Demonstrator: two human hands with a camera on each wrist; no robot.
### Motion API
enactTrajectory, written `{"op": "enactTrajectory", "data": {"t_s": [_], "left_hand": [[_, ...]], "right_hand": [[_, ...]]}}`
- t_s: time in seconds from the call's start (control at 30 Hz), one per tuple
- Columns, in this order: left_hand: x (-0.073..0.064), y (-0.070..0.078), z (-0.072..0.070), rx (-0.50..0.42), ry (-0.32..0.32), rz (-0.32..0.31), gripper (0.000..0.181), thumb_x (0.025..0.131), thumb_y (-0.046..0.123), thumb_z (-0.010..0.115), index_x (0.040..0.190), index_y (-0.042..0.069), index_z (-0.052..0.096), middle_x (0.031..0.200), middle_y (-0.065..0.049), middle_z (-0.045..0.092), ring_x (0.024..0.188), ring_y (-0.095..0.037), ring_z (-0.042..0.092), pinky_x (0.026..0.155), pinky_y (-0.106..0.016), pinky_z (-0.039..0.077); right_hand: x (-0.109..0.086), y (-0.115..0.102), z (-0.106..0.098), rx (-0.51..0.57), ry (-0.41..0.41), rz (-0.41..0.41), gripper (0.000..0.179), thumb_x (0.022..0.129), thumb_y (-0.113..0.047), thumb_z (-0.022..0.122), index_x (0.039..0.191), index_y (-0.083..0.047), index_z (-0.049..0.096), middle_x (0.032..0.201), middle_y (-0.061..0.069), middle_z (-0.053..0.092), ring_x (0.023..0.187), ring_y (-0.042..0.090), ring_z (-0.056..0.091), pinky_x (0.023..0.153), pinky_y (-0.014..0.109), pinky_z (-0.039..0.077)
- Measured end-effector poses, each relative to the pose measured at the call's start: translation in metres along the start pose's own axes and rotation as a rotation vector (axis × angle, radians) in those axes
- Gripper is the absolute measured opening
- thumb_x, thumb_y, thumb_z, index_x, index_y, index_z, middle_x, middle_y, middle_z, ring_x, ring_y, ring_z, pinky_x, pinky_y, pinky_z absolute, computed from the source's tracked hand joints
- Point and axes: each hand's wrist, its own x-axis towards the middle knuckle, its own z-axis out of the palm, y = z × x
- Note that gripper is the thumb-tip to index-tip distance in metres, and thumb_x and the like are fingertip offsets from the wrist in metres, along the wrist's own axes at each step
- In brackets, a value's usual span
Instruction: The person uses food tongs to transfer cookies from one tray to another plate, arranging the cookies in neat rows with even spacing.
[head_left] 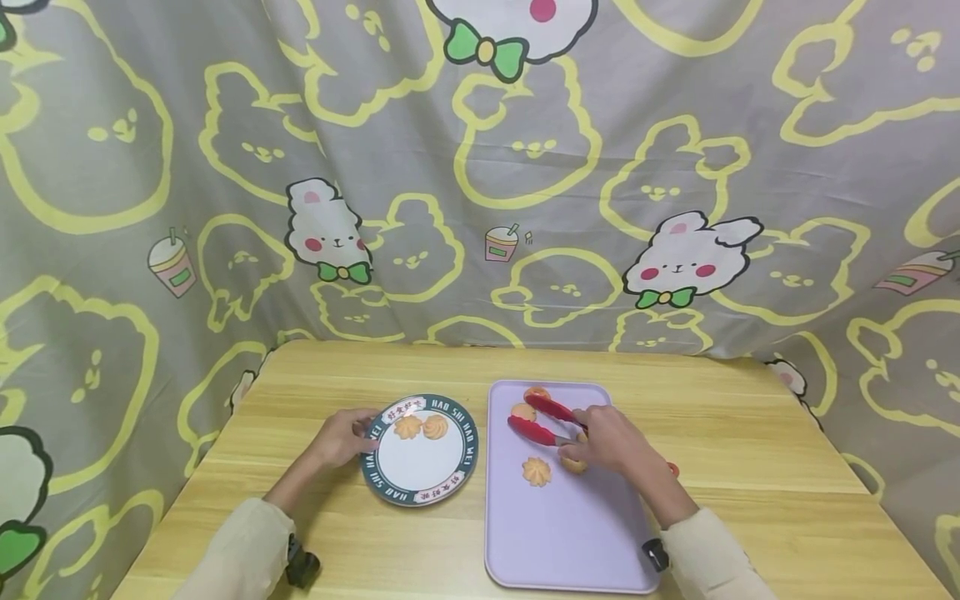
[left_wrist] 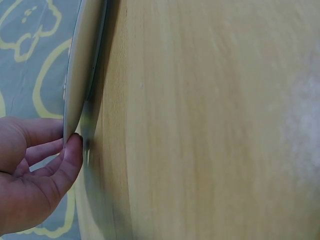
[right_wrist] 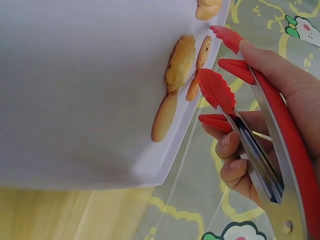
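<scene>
A: so what's each hand doing rn?
B: left hand (head_left: 341, 437) is pinching the plate (head_left: 470, 450) by its rim, two cookies (head_left: 408, 427) on it. right hand (head_left: 609, 437) has its fingers round the red tongs (head_left: 532, 432), tips spread over the purple tray (head_left: 555, 542).
A: tips touching anything?
B: can't tell tbh. more cookies (head_left: 536, 472) lie near them on the tray, just right of the plate.

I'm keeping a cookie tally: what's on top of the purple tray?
Several cookies lie on the purple tray, one fluted one fully in view. The right hand and the red tongs it holds partly cover others in the head view, so their exact count is uncertain.
</scene>
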Motion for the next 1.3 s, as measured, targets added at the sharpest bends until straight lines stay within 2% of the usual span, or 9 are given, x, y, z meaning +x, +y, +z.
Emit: {"op": "enactTrajectory", "data": {"t_s": [0.17,0.4,0.67,0.87,1.17,1.3], "left_hand": [[0.001,-0.002,0.001,0.002,0.003,0.012,0.051,0.077,0.006,0.072,0.126,0.002,0.058,0.104,-0.014,0.064,0.094,-0.026,0.06,0.072,-0.034,0.055],[0.001,-0.002,0.001,-0.004,0.002,-0.004,0.051,0.078,0.006,0.071,0.127,0.004,0.058,0.105,-0.014,0.064,0.094,-0.026,0.06,0.071,-0.032,0.055],[0.003,-0.002,0.001,-0.01,0.006,0.017,0.05,0.078,0.006,0.071,0.126,0.003,0.059,0.103,-0.013,0.065,0.091,-0.024,0.06,0.068,-0.029,0.053],[0.003,-0.002,0.0,-0.016,0.003,0.009,0.05,0.078,0.005,0.071,0.126,0.003,0.058,0.104,-0.014,0.064,0.092,-0.025,0.06,0.068,-0.03,0.054],[0.001,-0.002,0.0,-0.007,-0.001,-0.004,0.051,0.078,0.005,0.071,0.127,0.003,0.057,0.105,-0.014,0.064,0.094,-0.025,0.06,0.07,-0.031,0.055],[0.002,-0.002,0.001,-0.01,0.005,-0.005,0.051,0.078,0.005,0.071,0.126,0.003,0.058,0.104,-0.013,0.065,0.093,-0.025,0.06,0.069,-0.031,0.054]], "right_hand": [[0.0,0.0,0.001,0.009,-0.003,-0.004,0.041,0.069,-0.038,0.081,0.092,-0.006,0.067,0.06,0.001,0.048,0.057,0.015,0.044,0.05,0.025,0.033],[0.002,0.0,-0.001,-0.01,-0.008,-0.005,0.039,0.071,-0.037,0.081,0.091,-0.007,0.068,0.061,0.0,0.049,0.059,0.015,0.045,0.051,0.025,0.033],[0.002,0.0,-0.001,-0.026,-0.01,-0.001,0.039,0.071,-0.038,0.081,0.093,-0.007,0.069,0.061,0.0,0.049,0.06,0.015,0.045,0.052,0.025,0.034],[0.001,-0.003,-0.004,-0.004,0.016,-0.036,0.037,0.071,-0.036,0.08,0.093,-0.008,0.069,0.063,-0.001,0.05,0.06,0.015,0.045,0.052,0.025,0.034],[0.004,-0.02,-0.011,-0.013,0.039,-0.095,0.038,0.072,-0.036,0.08,0.094,-0.007,0.069,0.061,-0.002,0.048,0.061,0.014,0.043,0.051,0.023,0.032],[0.006,-0.031,-0.012,-0.001,0.034,-0.086,0.041,0.072,-0.037,0.08,0.098,-0.007,0.07,0.061,-0.003,0.048,0.061,0.014,0.044,0.052,0.023,0.033]]}}
